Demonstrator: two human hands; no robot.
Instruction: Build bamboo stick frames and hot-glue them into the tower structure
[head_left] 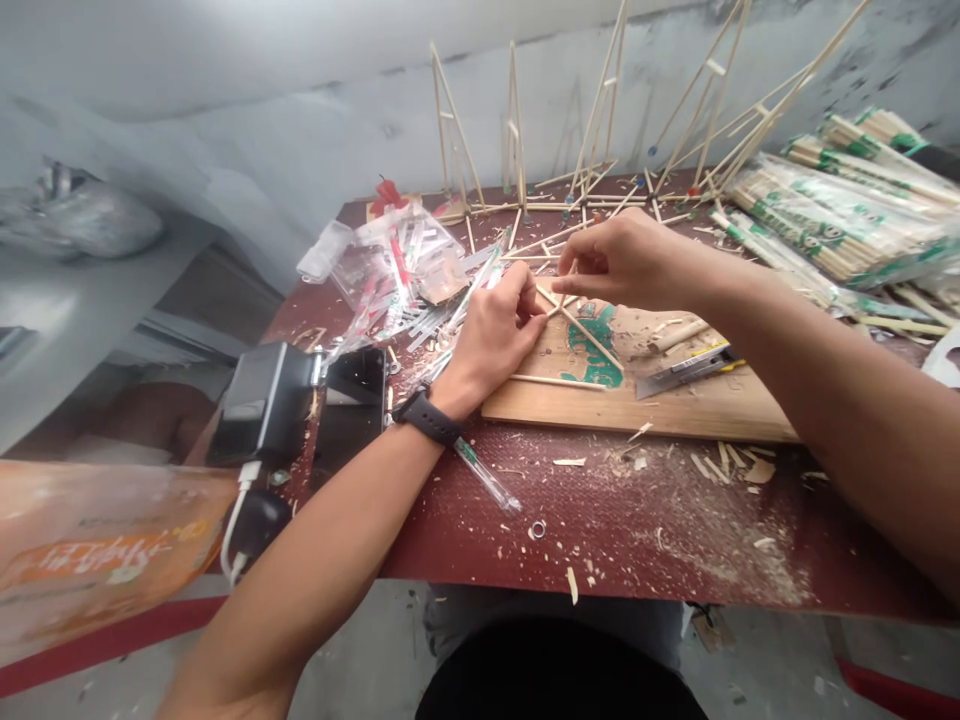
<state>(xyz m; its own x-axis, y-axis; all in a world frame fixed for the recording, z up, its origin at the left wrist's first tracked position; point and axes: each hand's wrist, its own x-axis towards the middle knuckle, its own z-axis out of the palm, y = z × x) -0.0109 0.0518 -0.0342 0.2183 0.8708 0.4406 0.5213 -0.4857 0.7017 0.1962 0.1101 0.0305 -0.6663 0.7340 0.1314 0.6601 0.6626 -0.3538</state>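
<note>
My left hand (501, 330), with a dark watch on its wrist, pinches the end of a small frame of crossed wooden sticks (592, 340) above the board's left part. Just to the right, my right hand (619, 262) hovers close over the crossing, its thumb and fingers pinched together; what lies between them is too small to make out. Under both hands is a wooden board (720, 415) with a green print. A utility knife (686, 372) with its blade out rests on the board, below my right forearm. One more loose stick (559, 381) lies near the board's front edge.
Stick frames (600, 110) stand along the wall at the back. Bagged chopsticks (832, 215) are piled at right. Plastic wrappers (405, 270) heap at left, behind a black box-shaped device (262, 400) with a white cable. Shavings and a small ring (538, 529) lie on the red table (465, 550).
</note>
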